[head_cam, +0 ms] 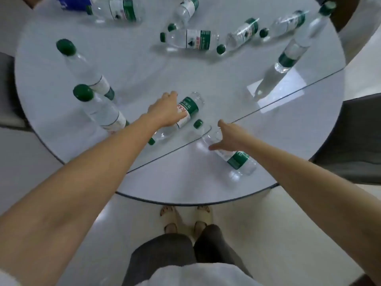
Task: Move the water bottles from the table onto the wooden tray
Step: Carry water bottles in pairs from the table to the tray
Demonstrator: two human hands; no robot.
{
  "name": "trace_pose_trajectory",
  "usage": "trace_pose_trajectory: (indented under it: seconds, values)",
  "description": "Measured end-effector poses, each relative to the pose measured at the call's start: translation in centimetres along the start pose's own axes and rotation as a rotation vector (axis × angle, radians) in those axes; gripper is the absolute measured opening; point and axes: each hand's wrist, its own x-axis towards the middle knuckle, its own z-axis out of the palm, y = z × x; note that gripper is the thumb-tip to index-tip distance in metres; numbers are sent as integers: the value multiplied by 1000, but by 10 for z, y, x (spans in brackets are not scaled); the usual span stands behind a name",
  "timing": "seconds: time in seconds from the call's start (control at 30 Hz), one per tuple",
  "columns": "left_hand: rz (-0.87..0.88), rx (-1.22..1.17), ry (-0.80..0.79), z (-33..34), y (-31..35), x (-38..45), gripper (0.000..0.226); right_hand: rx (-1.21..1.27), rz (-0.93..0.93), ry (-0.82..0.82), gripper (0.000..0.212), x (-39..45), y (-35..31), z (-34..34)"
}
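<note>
Left hand [167,109] at frame centre, curled over a lying bottle [185,112]. Right hand [227,138], lower centre-right, spread above a 2nd lying bottle [233,156], not yet closed. Clear ribbed plastic, green caps, probably full: heavy, smooth, prone to roll; best gripped mid-body at the label. More bottles across the round glass-topped table [144,65]. No tray in view.

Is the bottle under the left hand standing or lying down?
Lying down. The bottle rests on its side on the table, with the left hand on top of it.
</note>
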Motion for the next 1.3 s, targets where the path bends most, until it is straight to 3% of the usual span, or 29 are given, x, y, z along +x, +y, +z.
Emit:
trace_pose_trajectory:
  seconds: [0.3, 0.47, 0.57, 0.67, 0.8, 0.9, 1.0, 1.03, 1.1, 1.17, 1.2, 1.27, 1.3]
  values:
    - [-44, 34, 41, 40, -3, 20, 72, 58, 75, 145, 63, 9, 19, 37]
    - [-3, 178, 38, 43, -7, 21, 66, 155, 144, 123, 66, 13, 31, 28]
    - [150, 268, 14, 45, -10, 7, 59, 268, 209, 100, 70, 13, 47, 21]
    - [395, 449, -53, 48, -13, -9, 63, 298, 216, 73, 67, 15, 61, 15]
    - [748, 640, -64, 49, -23, -19, 50, 282, 203, 57, 68, 18, 68, 9]
    - [827, 737, -130, 41, -20, -21, 52, 274, 204, 61, 66, 19, 68, 9]
    - [673, 723, -307, 26, -10, -28, 66, 261, 196, 79, 64, 18, 68, 11]
    - [626, 644, -279, 25, -10, -31, 64, 263, 192, 87, 64, 18, 68, 11]
    - [452, 262, -36, 29, -11, -38, 53, 256, 191, 100, 62, 18, 69, 12]
    - [56, -216, 285, 40, -4, -46, 51, 255, 194, 108, 58, 18, 69, 13]
    - [-197, -379, 371, 47, 0, -46, 61, 260, 198, 113, 57, 18, 69, 14]
    - [-607, -646, 306, 61, 7, -42, 92, 267, 204, 126, 57, 18, 69, 15]
    - [-717, -760, 236, 67, 11, -39, 104, 266, 206, 133, 56, 18, 69, 16]
